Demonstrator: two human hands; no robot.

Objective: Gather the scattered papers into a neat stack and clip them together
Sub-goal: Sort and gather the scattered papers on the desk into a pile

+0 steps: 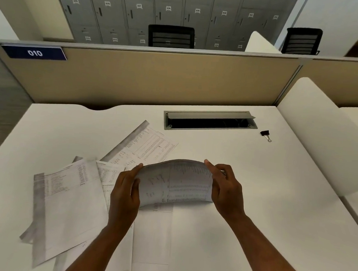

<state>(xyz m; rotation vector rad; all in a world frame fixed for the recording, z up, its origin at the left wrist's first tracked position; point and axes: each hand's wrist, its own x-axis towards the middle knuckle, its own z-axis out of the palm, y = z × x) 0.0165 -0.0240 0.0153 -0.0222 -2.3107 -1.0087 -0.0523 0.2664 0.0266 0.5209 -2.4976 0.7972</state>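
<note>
1. Two bare hands hold up a small bunch of papers in the middle of the white table, on the near side.
2. The left hand has its grip closed on the left edge of the bunch, with the fingers curled around it.
3. The right hand has its grip closed on the right edge, with one finger lying along the top.
4. The bunch bends up like a little hill between the two hands. Its bottom edge looks close to the table, but I cannot tell if it touches.
5. I cannot tell how many sheets are in the bunch.
6. More loose sheets lie flat on the left side, on top of each other at odd angles. One long sheet lies tilted just past the hands, on the far side.
7. A sheet also seems to lie flat under the hands, near the front edge.
8. The black clip sits alone, far off to the right, near the open slot in the table. Nobody is touching it.
9. So I think the job is only just started. A few papers are picked up.
10. What is left: gather the other sheets, tap them all even, then fetch the clip and pinch it on.
</note>
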